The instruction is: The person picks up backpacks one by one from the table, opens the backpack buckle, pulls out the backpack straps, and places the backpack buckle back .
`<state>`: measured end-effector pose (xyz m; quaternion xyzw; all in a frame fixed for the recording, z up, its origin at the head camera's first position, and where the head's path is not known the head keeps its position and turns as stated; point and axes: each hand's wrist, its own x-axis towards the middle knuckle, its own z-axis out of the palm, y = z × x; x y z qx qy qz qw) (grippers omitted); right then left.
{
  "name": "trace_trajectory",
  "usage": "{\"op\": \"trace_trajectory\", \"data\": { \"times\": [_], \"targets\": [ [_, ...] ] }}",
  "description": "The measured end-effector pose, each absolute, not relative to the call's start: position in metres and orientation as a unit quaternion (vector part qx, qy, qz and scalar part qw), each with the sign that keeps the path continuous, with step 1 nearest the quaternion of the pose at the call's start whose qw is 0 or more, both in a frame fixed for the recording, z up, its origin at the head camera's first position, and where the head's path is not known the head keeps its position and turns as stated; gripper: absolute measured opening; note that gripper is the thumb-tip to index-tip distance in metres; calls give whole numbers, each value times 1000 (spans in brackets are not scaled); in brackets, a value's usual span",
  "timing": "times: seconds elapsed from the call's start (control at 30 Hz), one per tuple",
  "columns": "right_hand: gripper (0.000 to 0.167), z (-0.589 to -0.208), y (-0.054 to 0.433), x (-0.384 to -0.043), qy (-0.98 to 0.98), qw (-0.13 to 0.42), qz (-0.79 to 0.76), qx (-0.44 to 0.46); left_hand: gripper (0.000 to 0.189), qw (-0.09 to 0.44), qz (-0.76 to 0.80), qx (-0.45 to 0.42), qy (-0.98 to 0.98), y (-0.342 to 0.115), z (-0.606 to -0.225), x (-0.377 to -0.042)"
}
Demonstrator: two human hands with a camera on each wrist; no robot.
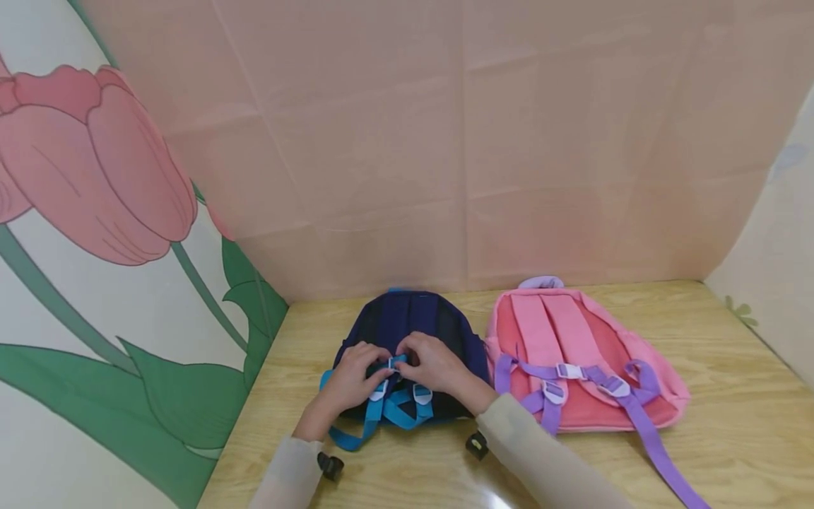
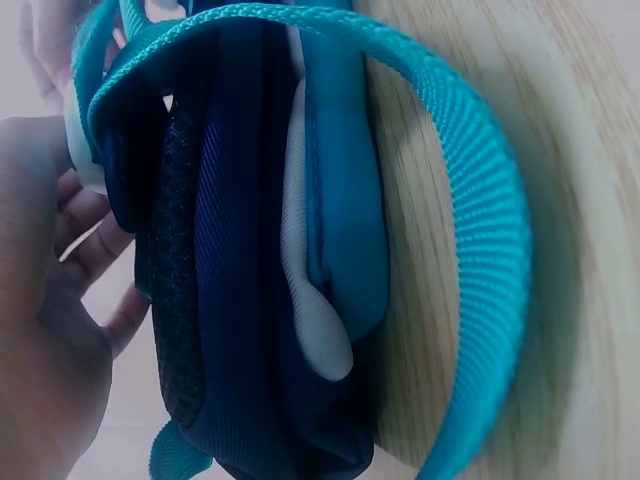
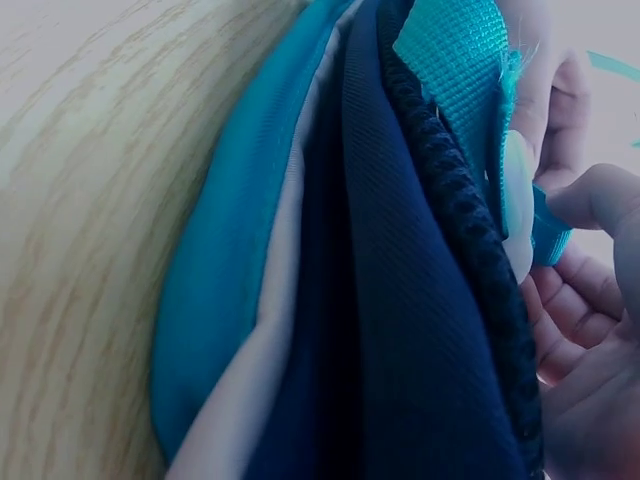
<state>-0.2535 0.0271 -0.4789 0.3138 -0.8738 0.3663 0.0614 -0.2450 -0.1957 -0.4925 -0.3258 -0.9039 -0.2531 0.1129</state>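
Head view, navy backpack (image 1: 407,314): lies straps up on the wooden table (image 1: 750,410), at 6 o'clock from the middle of the view.
Pale clip (image 1: 394,363): on a blue strap across the navy backpack.
Left hand (image 1: 353,376): at 9 o'clock from the pale clip, thumb and finger pinching it.
Right hand (image 1: 436,362): at 3 o'clock from the pale clip, pinching its other side.
Pink backpack (image 1: 594,350): just beside the navy one at 3 o'clock, a purple strap (image 1: 655,442) trailing toward 5 o'clock.
Painted tulip (image 1: 140,177): on the wall at 10 o'clock.
Left wrist view: left hand at 9 o'clock, its fingertips partly hidden; a blue loop (image 2: 490,230) arches from 12 round to 5 o'clock.
Right wrist view: right hand at 3 o'clock, thumb on a short blue band (image 3: 549,235) by a white buckle (image 3: 518,205).
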Motion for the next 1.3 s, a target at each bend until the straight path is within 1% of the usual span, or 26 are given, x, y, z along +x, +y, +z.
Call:
{"op": "trace_trajectory", "data": {
  "times": [0.3,0.67,1.0,1.3],
  "targets": [
    [12,-480,33,-253,-870,68,379,307,19,117,-256,-328,-902,-197,-494,-245],
    [20,-479,29,-253,-870,67,373,314,19,124,-249,-336,-900,-196,-495,-246],
    [14,-481,28,-253,-877,60,363,308,20,124,-248,-332,-902,-196,-496,-246],
    [13,-479,32,-249,-872,68,374,308,19,121,-251,-333,-901,-195,-494,-246]
  ]
}}
